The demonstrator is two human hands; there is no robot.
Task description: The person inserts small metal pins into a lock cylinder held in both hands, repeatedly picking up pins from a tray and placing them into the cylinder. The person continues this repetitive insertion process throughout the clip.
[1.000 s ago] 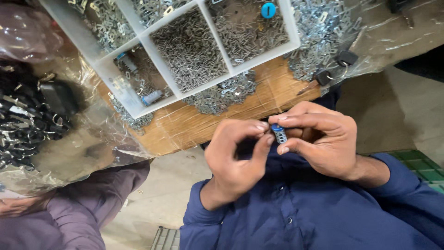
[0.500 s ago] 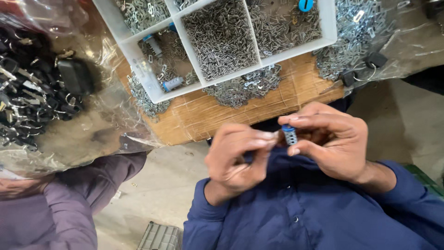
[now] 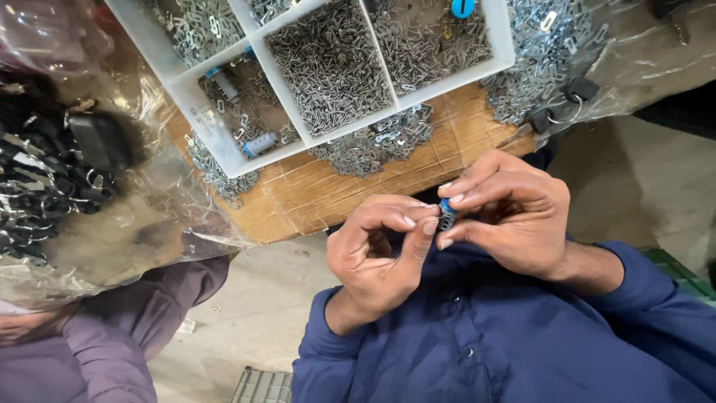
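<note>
Both hands closed, left hand (image 3: 377, 250) and right hand (image 3: 507, 213) pinching one small blue-capped metal cylinder (image 3: 446, 215) between fingertips over the lap, assembly seemingly midway, white divided plastic tray (image 3: 224, 160) of loose metal parts waiting on the table (image 3: 313, 198).

Your wooden table (image 3: 313, 190) carries a white divided tray (image 3: 186, 104) full of small metal parts. Loose metal pieces (image 3: 373, 145) lie near its front edge, and a clear plastic bag (image 3: 112, 224) covers its left edge.
</note>
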